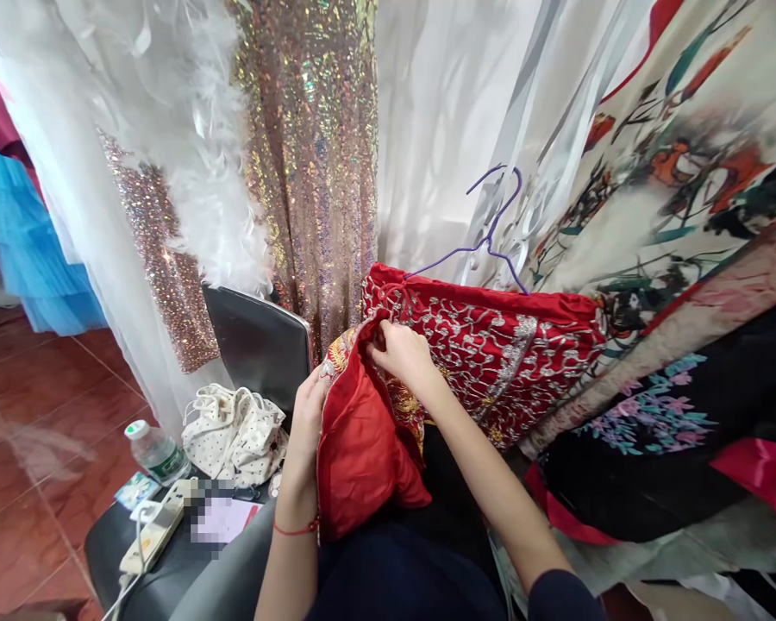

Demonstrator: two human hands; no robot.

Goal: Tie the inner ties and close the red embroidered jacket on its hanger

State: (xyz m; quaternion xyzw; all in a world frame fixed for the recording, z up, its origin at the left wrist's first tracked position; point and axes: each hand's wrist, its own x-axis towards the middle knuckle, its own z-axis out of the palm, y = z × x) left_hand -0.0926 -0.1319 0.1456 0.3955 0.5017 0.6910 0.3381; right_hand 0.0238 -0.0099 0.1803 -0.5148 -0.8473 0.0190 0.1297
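Head view: left hand [308,405] clasps red garment [355,457] at its edge; right hand [401,352], fingers curled, pinches its upper fold; forearms [495,483] extend forward.

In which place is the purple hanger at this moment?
In the head view, the purple hanger is right of centre, beyond the right hand. It rises above the silver-embroidered red garment, in front of white cloth.
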